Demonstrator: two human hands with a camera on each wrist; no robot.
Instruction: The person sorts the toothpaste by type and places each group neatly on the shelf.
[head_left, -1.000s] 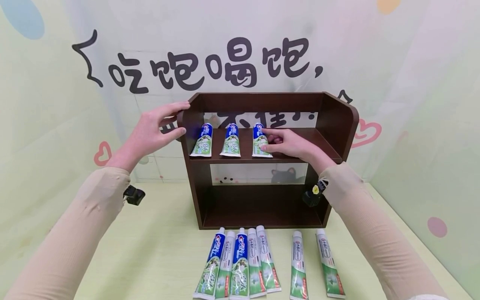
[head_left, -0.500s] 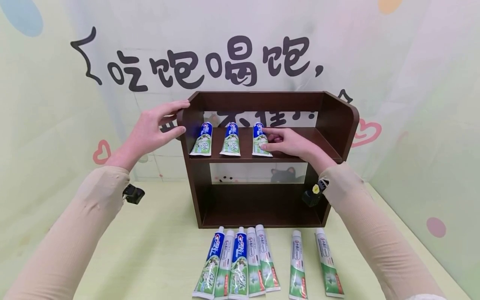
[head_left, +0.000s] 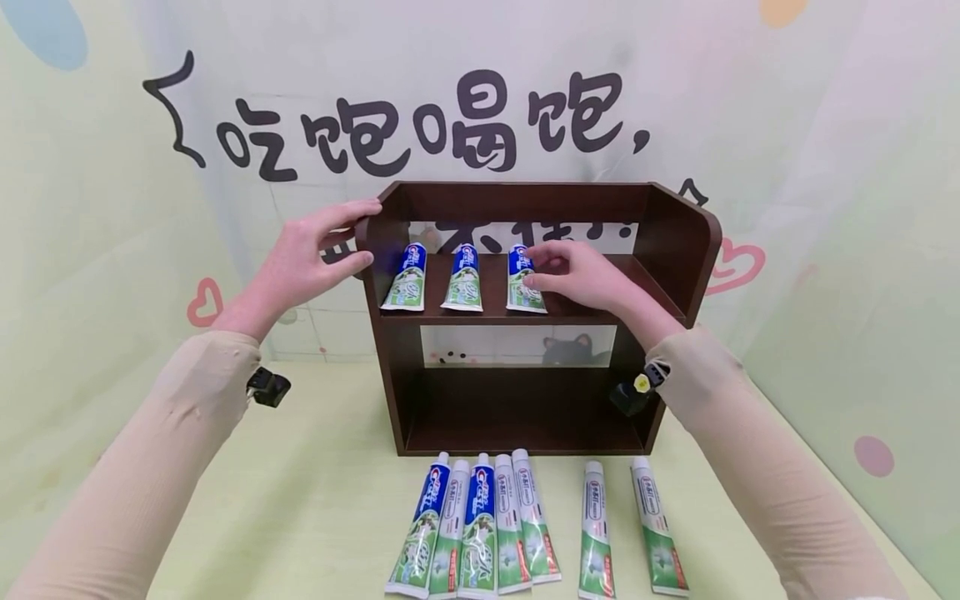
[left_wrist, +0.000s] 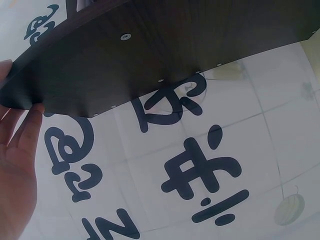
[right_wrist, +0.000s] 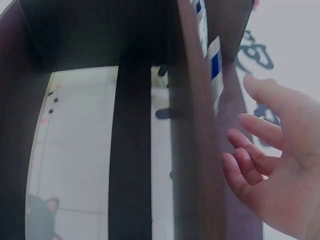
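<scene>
A dark brown two-tier shelf (head_left: 517, 321) stands on the table, with three blue, white and green toothpaste tubes set apart along its upper board: the left tube (head_left: 406, 283), the middle tube (head_left: 464, 283) and the right tube (head_left: 525, 292). My left hand (head_left: 300, 258) holds the upper corner of the left side panel, thumb and fingers on either side of the panel (left_wrist: 65, 75). Beside the right tube is my right hand (head_left: 581, 271), fingers loosely bent and holding nothing. In the right wrist view a gap shows between this hand (right_wrist: 285, 150) and the tube (right_wrist: 216, 70).
In front of the shelf several toothpaste tubes lie on the pale table (head_left: 300, 500): blue-capped-end ones such as the left blue tube (head_left: 420, 537), and white-green ones, including two apart at right, one tube (head_left: 596, 533) and another tube (head_left: 660, 529). A printed wall (head_left: 480, 50) stands behind.
My right hand has let go of the right tube and drawn slightly up and to the right, its fingers loosened. The left hand keeps its place on the shelf.
</scene>
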